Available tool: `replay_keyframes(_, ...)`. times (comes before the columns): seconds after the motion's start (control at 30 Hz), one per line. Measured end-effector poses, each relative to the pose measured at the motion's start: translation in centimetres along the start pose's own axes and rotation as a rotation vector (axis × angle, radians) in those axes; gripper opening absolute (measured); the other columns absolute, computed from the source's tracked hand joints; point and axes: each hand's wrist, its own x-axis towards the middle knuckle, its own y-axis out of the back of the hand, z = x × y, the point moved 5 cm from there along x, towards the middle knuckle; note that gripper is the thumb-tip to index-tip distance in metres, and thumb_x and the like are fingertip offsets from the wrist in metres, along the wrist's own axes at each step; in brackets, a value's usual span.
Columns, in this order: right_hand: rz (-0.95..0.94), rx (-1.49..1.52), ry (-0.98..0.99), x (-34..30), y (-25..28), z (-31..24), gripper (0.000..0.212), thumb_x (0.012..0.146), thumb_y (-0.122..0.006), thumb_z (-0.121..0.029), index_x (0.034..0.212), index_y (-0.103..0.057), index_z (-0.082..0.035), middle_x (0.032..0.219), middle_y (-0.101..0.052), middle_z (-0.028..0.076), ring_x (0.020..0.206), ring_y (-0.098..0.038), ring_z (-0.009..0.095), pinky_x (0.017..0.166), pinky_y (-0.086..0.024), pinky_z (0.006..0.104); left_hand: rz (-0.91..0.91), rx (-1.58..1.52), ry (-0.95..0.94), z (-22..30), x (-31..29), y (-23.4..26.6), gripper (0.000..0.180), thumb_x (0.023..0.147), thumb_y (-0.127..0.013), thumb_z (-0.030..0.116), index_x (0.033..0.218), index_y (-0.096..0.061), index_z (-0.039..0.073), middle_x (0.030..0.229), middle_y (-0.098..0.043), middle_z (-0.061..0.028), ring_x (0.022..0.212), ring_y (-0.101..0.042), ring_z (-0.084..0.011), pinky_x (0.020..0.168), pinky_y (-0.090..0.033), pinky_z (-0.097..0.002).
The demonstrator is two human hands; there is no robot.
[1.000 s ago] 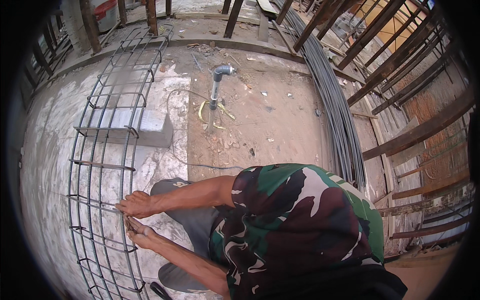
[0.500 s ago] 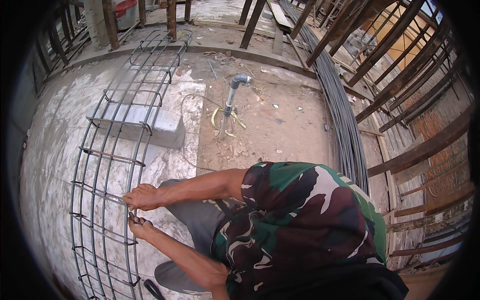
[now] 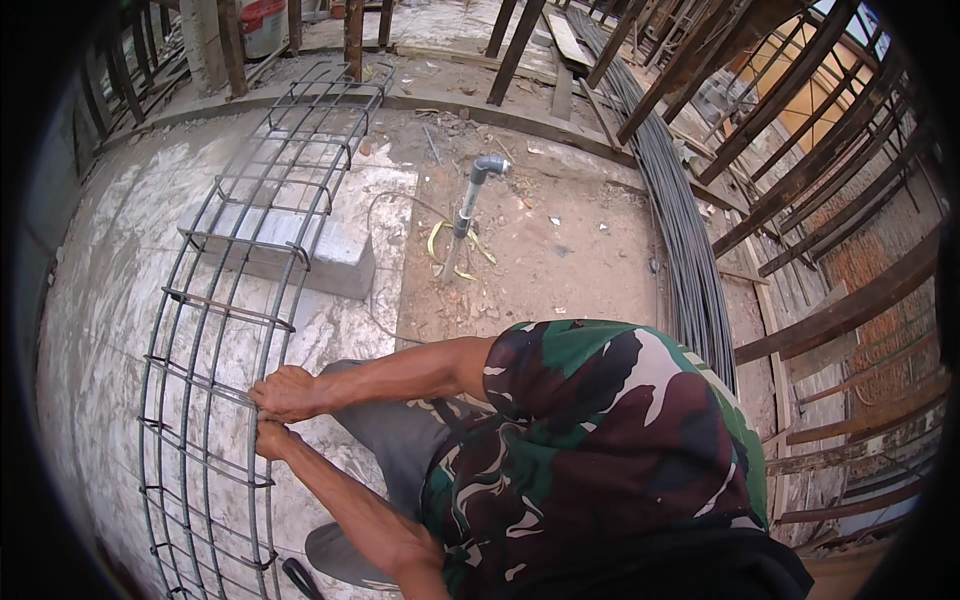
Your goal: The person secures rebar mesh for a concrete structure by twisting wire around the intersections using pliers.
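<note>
Both hands (image 3: 287, 393) are curled closed, grip contents untellable, with the rebar cage (image 3: 229, 309) beside the fingers (image 3: 265, 396) apparently being worked, steadiness called for.

Building site: rebar cage (image 3: 228, 312), steel rod bundle (image 3: 690, 260), timber props (image 3: 515, 55).

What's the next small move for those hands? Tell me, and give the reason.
I'd probably ease the left hand back slightly to expose the crossing: it sits close against the right hand at the near long bar of the rebar cage, and whatever they may be gripping there is hidden.
</note>
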Motion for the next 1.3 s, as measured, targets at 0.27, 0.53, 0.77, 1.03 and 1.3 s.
replay_keyframes(0.27,0.044,-0.066,0.085,0.5,-0.6,0.0,0.021,0.069,-0.056,-0.018,0.071,-0.053,0.002,0.063,-0.057,0.016,0.054,-0.061,0.032,0.046,-0.047,0.0438,-0.271,-0.055,0.186,-3.2,0.9,1.4,0.015,0.08,-0.057,0.004,0.089,-0.06,-0.007,0.082,-0.061,-0.01,0.061,-0.053,-0.0121,0.05,-0.041,-0.0237)
replay_keyframes(0.53,0.089,-0.077,0.112,0.7,-1.4,0.0,0.021,0.069,-0.056,-0.019,0.07,-0.055,0.002,0.064,-0.058,0.016,0.054,-0.061,0.031,0.045,-0.047,0.0429,-0.089,0.84,-0.872,9.9,-4.3,4.3,0.033,0.089,-0.053,0.027,0.083,-0.064,-0.003,0.07,-0.064,-0.0178,0.066,-0.061,-0.0338,0.057,-0.046,-0.0414)
replay_keyframes(0.77,0.201,-0.081,0.084,-0.1,-1.0,1.0,0.021,0.072,-0.055,-0.021,0.071,-0.052,0.001,0.062,-0.055,0.013,0.051,-0.06,0.03,0.044,-0.047,0.0423,-0.885,1.094,0.325,5.1,3.9,-1.9,0.038,0.093,-0.043,0.032,0.077,-0.06,0.003,0.064,-0.062,-0.0073,0.049,-0.054,-0.0146,0.043,-0.043,-0.0277)
replay_keyframes(1.03,0.186,-0.019,0.089,-0.1,-1.7,0.1,0.019,0.072,-0.054,-0.019,0.068,-0.052,0.0,0.061,-0.055,0.014,0.05,-0.059,0.029,0.042,-0.046,0.0414,-0.902,1.121,0.416,4.3,7.3,-1.9,0.026,0.093,-0.047,0.025,0.088,-0.06,0.003,0.076,-0.063,-0.0069,0.063,-0.058,-0.016,0.055,-0.048,-0.0291)
replay_keyframes(1.3,0.207,-0.03,0.063,-0.2,-1.7,0.2,0.019,0.073,-0.054,-0.018,0.07,-0.052,0.001,0.061,-0.055,0.014,0.051,-0.06,0.029,0.043,-0.047,0.0408,-0.876,0.945,0.368,4.6,7.1,-1.9,0.021,0.092,-0.049,0.019,0.087,-0.06,0.002,0.078,-0.063,-0.0079,0.066,-0.059,-0.0165,0.059,-0.049,-0.0287)
